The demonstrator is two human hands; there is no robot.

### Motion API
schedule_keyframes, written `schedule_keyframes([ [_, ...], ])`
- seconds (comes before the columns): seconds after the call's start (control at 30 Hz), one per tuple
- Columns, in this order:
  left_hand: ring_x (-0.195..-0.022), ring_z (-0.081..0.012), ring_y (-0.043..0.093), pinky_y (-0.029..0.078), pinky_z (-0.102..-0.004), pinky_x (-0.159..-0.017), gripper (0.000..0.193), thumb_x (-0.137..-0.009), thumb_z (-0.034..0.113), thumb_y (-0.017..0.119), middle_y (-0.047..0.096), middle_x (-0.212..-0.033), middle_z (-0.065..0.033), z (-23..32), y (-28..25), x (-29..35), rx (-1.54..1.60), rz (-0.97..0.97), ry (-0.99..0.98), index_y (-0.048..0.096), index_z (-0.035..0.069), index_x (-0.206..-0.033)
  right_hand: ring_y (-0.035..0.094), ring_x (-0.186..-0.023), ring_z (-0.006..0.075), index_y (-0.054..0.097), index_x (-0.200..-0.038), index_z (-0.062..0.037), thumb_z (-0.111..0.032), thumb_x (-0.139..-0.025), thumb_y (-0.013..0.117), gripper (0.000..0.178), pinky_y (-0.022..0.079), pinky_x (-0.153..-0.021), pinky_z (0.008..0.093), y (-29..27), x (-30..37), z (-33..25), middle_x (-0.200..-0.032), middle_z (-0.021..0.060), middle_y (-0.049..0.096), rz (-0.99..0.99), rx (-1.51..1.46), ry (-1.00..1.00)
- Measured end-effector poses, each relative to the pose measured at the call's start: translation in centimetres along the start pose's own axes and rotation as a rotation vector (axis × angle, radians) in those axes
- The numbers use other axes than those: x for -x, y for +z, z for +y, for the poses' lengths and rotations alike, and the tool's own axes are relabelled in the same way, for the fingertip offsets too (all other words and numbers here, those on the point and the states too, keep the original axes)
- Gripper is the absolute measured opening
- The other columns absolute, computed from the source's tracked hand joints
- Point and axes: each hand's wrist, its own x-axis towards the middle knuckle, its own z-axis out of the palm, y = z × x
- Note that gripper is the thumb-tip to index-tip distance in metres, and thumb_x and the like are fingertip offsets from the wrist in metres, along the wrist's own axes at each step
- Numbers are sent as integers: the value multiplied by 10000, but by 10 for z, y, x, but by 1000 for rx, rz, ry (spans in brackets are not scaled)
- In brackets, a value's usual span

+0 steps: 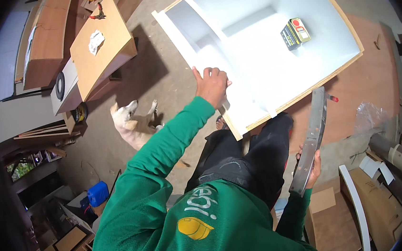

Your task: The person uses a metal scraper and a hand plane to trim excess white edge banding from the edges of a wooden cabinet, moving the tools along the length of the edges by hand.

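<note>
In front of me stands a large box-shaped cabinet [276, 113], white inside with wood-coloured edges. My left hand [212, 86] rests on its near left edge, the fingers curled over the white rim. Low on the right, my right hand [315, 169] is closed round a long grey metal bar [313, 137] with small holes or rivets along it. The bar slants upward, its far end close to the cabinet's right corner. Part of the right hand's grip is hidden behind the bar. Inside the cabinet sits a small black and yellow box [293, 35] with a red spot.
A pale dog [131, 124] lies on the floor left of my arm. Beyond it stands a wooden panel unit [101, 48] with crumpled paper [95, 41] and a red-handled tool [99, 12]. Cardboard boxes [372, 196] and clear plastic wrap [370, 116] lie at right; a blue container [98, 194] stands left.
</note>
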Motion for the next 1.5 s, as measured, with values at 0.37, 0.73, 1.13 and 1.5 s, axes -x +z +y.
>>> schedule_keyframes([
  [0.37, -1208, -408, 667, 503, -446, -1073, 752, -859, 263, 850, 649, -1313, -346, -59, 75, -38, 694, 329, -732, 465, -165, -1343, 667, -642, 199, 659, -1063, -78, -340, -1009, 689, 269, 547, -596, 328, -91, 8, 40, -818, 84, 699, 603, -70, 4],
  [0.73, -1083, -370, 713, 567, -450, -978, 741, -765, 285, 954, 686, -1202, -313, -83, 92, -47, 498, 408, -783, 532, -147, -1196, 683, -750, 287, 656, -1075, 35, -204, -958, 705, 270, 568, -686, 445, -250, -72, 97, -856, 148, 670, 673, 739, 155],
  [1.13, -965, -187, 614, 508, -345, -876, 488, -924, 316, 821, 667, -1099, -121, -93, 71, -29, 604, 295, -562, 642, -69, -1163, 660, -1095, 464, 553, -1434, 23, -310, -978, 666, 575, 538, -962, 503, -408, -357, 184, -1162, 316, 665, 585, 1365, -423],
  [1.5, -1248, -239, 617, 460, -391, -1107, 504, -1091, 355, 526, 663, -1352, -129, -319, 24, 15, 531, 348, -423, 598, -40, -1396, 721, -1024, 345, 743, -1223, -18, -282, -993, 635, 367, 572, -916, 441, -460, -465, 193, -1132, 217, 738, 56, 1488, -668],
])
